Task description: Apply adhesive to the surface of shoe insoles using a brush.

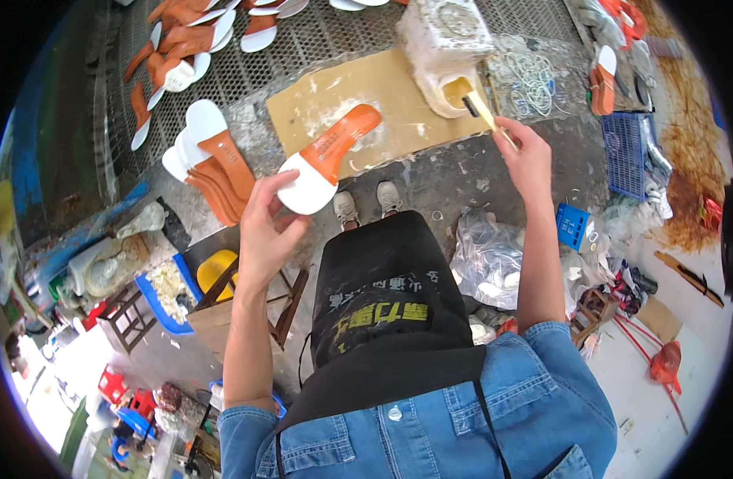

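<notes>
My left hand pinches the white end of an orange-and-white shoe insole between thumb and fingers. The insole's orange end reaches over a brown board marked with whitish smears. In my right hand is a brush, held by its pale handle. Its dark bristles are at the round mouth of a crusted white container, where yellowish stuff shows inside. Whether the bristles touch that stuff I cannot tell. Left of the board, beside my left hand, lies a fanned stack of similar insoles.
More insoles lie scattered on a mesh rack at the far left. Tangled pale string is right of the container. A blue crate, a blue tin and a clear plastic bag stand to the right.
</notes>
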A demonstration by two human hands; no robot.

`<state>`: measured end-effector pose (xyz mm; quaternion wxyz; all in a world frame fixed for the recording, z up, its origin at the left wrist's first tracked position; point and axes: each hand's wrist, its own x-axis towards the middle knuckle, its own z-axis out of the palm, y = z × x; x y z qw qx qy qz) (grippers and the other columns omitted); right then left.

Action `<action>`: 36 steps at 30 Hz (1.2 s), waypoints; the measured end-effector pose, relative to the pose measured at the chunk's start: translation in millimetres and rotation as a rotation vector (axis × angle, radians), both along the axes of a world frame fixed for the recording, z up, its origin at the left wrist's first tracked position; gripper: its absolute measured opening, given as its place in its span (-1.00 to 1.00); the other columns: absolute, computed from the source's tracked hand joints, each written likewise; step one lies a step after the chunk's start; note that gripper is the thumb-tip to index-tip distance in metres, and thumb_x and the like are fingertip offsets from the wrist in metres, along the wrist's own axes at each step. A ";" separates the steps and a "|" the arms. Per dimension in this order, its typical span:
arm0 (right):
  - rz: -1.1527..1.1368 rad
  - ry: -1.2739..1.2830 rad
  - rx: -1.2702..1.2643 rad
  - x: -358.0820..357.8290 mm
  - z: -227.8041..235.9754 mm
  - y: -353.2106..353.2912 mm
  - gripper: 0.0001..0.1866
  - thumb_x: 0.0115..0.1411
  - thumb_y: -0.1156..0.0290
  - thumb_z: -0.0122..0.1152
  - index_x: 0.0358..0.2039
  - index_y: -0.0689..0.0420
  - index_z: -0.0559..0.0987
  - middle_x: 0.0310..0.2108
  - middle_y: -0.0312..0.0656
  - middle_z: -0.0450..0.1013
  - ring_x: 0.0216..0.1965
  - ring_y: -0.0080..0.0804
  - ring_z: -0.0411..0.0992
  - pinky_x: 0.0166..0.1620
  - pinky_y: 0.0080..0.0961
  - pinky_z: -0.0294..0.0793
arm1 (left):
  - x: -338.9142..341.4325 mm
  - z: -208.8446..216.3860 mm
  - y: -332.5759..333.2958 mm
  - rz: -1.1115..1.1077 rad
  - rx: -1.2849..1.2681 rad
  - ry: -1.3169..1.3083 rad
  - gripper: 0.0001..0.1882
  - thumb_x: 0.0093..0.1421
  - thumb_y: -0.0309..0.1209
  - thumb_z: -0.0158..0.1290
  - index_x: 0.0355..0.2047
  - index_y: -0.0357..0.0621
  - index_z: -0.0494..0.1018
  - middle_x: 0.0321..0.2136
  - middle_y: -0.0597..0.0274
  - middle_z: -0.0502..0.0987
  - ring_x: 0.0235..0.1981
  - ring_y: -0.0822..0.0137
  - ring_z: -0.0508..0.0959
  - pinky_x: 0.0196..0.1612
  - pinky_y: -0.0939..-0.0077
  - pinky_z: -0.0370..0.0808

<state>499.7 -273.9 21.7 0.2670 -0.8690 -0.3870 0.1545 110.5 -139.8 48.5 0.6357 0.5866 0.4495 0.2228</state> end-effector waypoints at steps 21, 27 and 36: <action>0.388 0.418 0.031 -97.8 46.9 61.9 -0.71 0.24 0.46 0.27 -0.02 0.15 0.65 -0.39 -0.44 0.49 -0.41 -0.74 0.29 -0.34 -0.68 0.29 | -4.2 -30.3 27.9 0.267 -0.267 -0.145 -0.70 0.29 -0.44 0.14 -0.01 -0.30 0.54 -0.26 0.36 0.63 -0.29 0.61 0.55 -0.24 0.68 0.46; 0.637 0.172 0.134 -130.9 74.1 107.3 -0.73 0.15 0.36 0.32 -0.11 0.07 0.68 -0.29 -0.11 0.59 -0.36 -0.16 0.56 -0.28 -0.34 0.49 | 9.7 -1.0 24.4 0.216 -0.180 -0.105 -0.77 0.26 -0.46 0.15 -0.12 -0.34 0.59 -0.33 0.36 0.63 -0.34 0.63 0.52 -0.26 0.66 0.45; 0.673 0.167 0.159 -141.0 72.9 116.5 -0.74 0.12 0.30 0.30 -0.17 0.05 0.70 -0.35 -0.05 0.59 -0.34 -0.10 0.57 -0.28 -0.25 0.51 | 3.9 -0.6 28.0 0.175 -0.115 -0.034 -0.74 0.24 -0.46 0.15 -0.09 -0.33 0.59 -0.35 0.35 0.64 -0.34 0.64 0.53 -0.24 0.65 0.46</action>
